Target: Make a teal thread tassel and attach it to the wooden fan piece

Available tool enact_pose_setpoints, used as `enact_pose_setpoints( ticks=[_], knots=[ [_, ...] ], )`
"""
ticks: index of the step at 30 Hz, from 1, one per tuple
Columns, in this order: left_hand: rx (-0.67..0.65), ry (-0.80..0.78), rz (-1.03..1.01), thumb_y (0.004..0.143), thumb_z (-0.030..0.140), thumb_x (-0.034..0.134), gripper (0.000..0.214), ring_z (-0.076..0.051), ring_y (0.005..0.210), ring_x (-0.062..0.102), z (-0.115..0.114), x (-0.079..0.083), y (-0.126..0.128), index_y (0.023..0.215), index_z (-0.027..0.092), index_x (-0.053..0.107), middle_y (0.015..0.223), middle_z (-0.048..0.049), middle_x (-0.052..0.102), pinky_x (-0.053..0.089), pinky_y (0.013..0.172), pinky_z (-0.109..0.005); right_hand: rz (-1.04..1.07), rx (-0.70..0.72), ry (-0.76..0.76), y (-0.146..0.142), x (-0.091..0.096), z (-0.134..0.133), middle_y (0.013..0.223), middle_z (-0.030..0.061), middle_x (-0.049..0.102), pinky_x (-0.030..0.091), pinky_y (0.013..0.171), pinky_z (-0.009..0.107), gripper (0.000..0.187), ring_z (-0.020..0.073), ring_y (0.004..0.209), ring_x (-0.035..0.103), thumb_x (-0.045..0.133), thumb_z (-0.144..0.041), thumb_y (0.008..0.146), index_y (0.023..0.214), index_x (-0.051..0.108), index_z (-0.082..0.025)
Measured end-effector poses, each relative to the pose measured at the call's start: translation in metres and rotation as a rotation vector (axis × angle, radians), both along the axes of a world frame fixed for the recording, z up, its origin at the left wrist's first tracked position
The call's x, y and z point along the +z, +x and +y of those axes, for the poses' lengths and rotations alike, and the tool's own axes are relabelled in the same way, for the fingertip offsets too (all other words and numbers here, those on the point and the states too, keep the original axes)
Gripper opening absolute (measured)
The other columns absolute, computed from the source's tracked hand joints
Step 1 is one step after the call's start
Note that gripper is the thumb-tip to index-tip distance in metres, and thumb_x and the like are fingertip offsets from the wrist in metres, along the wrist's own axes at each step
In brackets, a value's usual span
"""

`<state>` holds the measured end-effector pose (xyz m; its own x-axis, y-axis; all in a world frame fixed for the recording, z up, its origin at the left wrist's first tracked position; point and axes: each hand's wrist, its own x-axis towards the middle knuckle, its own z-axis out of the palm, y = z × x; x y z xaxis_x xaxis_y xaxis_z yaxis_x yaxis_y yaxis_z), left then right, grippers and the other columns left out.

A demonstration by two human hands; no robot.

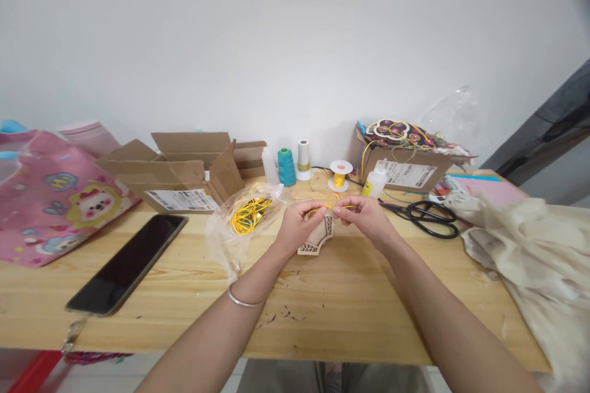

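My left hand (302,224) and my right hand (362,216) come close together over the middle of the table, each pinching yellow cord (343,206). Between them the cord meets the top of a pale wooden cut-out piece (319,238), which hangs or stands below my fingers with lattice patterns at its corners. My left hand covers part of that piece. Whether the cord is knotted there is too small to tell. Behind my hands stands a white spool (340,167) wound with yellow cord. A small bottle (376,182) with a yellow label is just beyond my right hand.
Black scissors (426,216) lie to the right, near beige cloth (530,245). A plastic bag of yellow cord (251,215), an open cardboard box (184,166) and a phone (129,264) are on the left. Teal thread (286,169) and a filled box (410,169) stand behind.
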<state>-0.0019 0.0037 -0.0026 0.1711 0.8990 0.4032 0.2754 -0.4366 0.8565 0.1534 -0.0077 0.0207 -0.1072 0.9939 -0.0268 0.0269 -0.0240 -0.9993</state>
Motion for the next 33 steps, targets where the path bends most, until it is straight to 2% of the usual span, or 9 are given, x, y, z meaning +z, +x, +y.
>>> enact_pose_setpoints(
  ticks=[3,6,9,13,15,22,27,33],
  knots=[
    [0.005,-0.005,0.001,0.070,0.025,0.055,0.014,-0.013,0.068,0.058,0.000,0.000,0.000,0.074,0.016,0.065,0.074,-0.0028,0.067,0.046,0.066,-0.025,-0.042,0.002,0.037,0.001,-0.002,0.001,0.054,-0.0013,0.058,0.039,0.047,0.021,0.027,0.0052,0.044,0.044,0.069,-0.038,0.055,0.064,0.060,-0.014],
    [0.013,-0.014,0.007,0.070,0.025,0.054,0.014,-0.012,0.068,0.058,0.000,-0.001,0.001,0.074,0.016,0.065,0.075,-0.0026,0.067,0.046,0.066,-0.024,-0.134,0.007,0.149,0.001,-0.008,0.004,0.055,0.0000,0.060,0.038,0.045,0.021,0.026,0.0067,0.044,0.045,0.066,-0.039,0.059,0.065,0.062,-0.014],
    [0.038,-0.029,0.013,0.071,0.026,0.053,0.016,-0.012,0.066,0.058,0.001,-0.002,0.001,0.075,0.016,0.065,0.074,-0.0025,0.067,0.046,0.063,-0.024,-0.324,-0.022,0.331,0.000,-0.014,0.005,0.059,0.0016,0.063,0.038,0.045,0.022,0.020,0.0091,0.046,0.048,0.061,-0.036,0.066,0.068,0.064,-0.016],
    [0.068,-0.019,0.036,0.071,0.026,0.052,0.017,-0.012,0.066,0.057,0.001,-0.002,0.000,0.075,0.015,0.064,0.072,-0.0028,0.066,0.045,0.063,-0.024,-0.627,-0.084,0.629,-0.002,-0.019,0.004,0.067,0.0030,0.066,0.041,0.053,0.023,0.012,0.0114,0.054,0.054,0.055,-0.025,0.073,0.072,0.065,-0.018],
    [0.072,0.002,0.054,0.071,0.025,0.052,0.016,-0.012,0.065,0.056,0.000,-0.001,-0.001,0.074,0.016,0.065,0.071,-0.0023,0.065,0.044,0.063,-0.024,-0.707,-0.090,0.716,-0.002,-0.020,0.004,0.067,0.0030,0.066,0.041,0.054,0.023,0.012,0.0117,0.056,0.055,0.055,-0.024,0.074,0.071,0.065,-0.018],
    [0.110,0.204,0.193,0.074,0.024,0.050,0.015,-0.010,0.056,0.049,-0.002,0.004,-0.002,0.073,0.019,0.064,0.061,0.0000,0.060,0.039,0.056,-0.022,-0.783,-0.127,0.828,-0.002,-0.018,0.004,0.067,0.0031,0.066,0.039,0.056,0.023,0.014,0.0127,0.060,0.056,0.055,-0.026,0.076,0.072,0.066,-0.019],
    [0.160,0.284,0.266,0.075,0.023,0.050,0.014,-0.010,0.056,0.049,0.000,0.004,-0.005,0.074,0.018,0.063,0.063,-0.0002,0.059,0.040,0.060,-0.022,-0.962,-0.127,0.970,-0.007,-0.013,-0.003,0.064,0.0011,0.064,0.035,0.056,0.023,0.018,0.0122,0.061,0.053,0.051,-0.024,0.079,0.069,0.065,-0.021],
    [0.081,0.425,0.433,0.077,0.019,0.047,0.015,-0.011,0.059,0.049,-0.001,0.007,-0.004,0.074,0.015,0.061,0.063,-0.0022,0.057,0.038,0.058,-0.021,-1.213,-0.129,1.070,-0.010,-0.003,-0.011,0.059,0.0018,0.058,0.028,0.052,0.026,0.021,0.0138,0.060,0.045,0.047,-0.020,0.081,0.068,0.063,-0.019]
  ],
)
